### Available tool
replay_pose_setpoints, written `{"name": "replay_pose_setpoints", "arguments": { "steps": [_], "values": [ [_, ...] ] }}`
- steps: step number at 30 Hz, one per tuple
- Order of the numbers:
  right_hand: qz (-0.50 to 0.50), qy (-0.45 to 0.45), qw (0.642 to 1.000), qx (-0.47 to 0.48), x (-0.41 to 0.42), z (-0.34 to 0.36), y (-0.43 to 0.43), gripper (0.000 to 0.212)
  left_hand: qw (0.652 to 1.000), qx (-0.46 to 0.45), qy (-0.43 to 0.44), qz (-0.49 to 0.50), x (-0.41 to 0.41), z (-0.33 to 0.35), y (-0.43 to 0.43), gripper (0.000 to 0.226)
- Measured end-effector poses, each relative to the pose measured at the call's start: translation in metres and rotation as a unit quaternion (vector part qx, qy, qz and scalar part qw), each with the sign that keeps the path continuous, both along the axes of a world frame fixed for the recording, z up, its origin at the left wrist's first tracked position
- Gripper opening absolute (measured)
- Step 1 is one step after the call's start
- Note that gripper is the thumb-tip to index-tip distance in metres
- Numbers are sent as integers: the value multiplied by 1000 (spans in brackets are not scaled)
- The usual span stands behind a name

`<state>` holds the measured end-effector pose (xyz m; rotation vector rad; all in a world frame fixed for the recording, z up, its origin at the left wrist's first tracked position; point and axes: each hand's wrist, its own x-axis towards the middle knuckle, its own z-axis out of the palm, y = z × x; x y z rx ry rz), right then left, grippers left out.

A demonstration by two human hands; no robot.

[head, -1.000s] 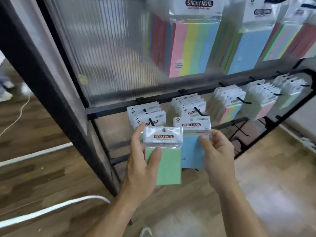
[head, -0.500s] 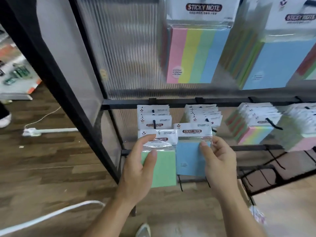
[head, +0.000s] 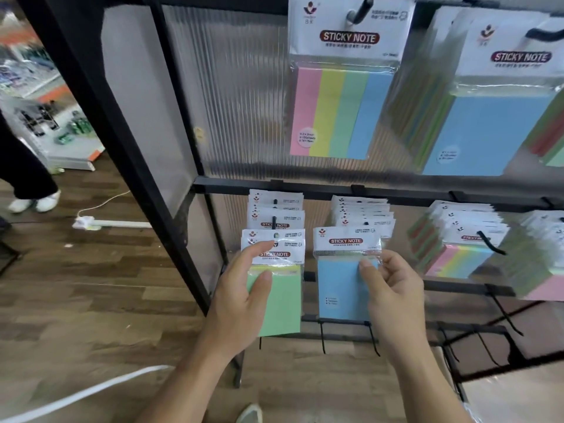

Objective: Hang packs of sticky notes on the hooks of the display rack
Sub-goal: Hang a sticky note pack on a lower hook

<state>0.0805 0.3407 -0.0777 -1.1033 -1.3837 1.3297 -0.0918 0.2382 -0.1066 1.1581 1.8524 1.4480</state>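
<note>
**Stocking status: two packs in hand at the middle rail**

Our left hand (head: 241, 303) pinches the green pack (head: 283, 306), with the thumb on the pad face and the index finger laid up over the header card. Our right hand (head: 396, 297) pinches the blue pack (head: 338, 288) at its right edge, thumb in front and fingers curled behind. Both packs sit upright, side by side, directly in front of the hung stock. We cannot tell whether either header hole is already on a hook. A second header shows just behind the green one, and we cannot tell whether it is hung or held.

Below the hands, the lower rail (head: 341, 322) carries bare hooks (head: 323, 340), so we judge that hanging room remains there.

Behind the packs, the middle rail (head: 320, 190) holds a left stack (head: 274, 215) and a second stack (head: 361, 213), each several packs deep. Multicolour stacks (head: 457, 239) to the right are fuller. We judge the task well advanced, with these two packs at least left to seat.

Clearance: the hook tips project towards us, so each pack needs a straight push along its hook. The frame post (head: 128, 141) bounds the left side close to the green pack. The larger top-row packs (head: 341, 111) hang well above the hands against the ribbed panel (head: 238, 102).

Farther left, a power strip (head: 84, 222) lies on the floor (head: 91, 285), and another person's legs (head: 27, 172) stand beyond it.
</note>
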Motion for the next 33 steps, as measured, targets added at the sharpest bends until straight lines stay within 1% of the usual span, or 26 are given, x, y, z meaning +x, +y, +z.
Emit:
{"name": "replay_pose_setpoints", "arguments": {
  "steps": [7, 13, 16, 25, 29, 33],
  "values": [
    [5, -7, 1000, -4, -3, -1, 0, 13, 1000, -21, -8, 3, -1, -4, -3, 36],
    [1, -10, 1000, 0, -5, -1, 0, 19, 1000, -17, -7, 1, -3, -2, -3, 39],
    [4, -8, 1000, 4, -6, 0, -1, 15, 1000, -11, -3, -8, -2, 0, -1, 41],
    [-3, -14, 1000, 5, -7, 1, 0, 19, 999, -27, -47, 0, -9, 3, 16, 42],
    [2, -26, 1000, 6, -9, 1, 2, 16, 999, -31, -25, 10, -16, 4, 22, 44],
    [3, -27, 1000, 7, -7, 1, 3, 14, 998, -29, -56, 12, -15, 0, 18, 41]
  ]
}}
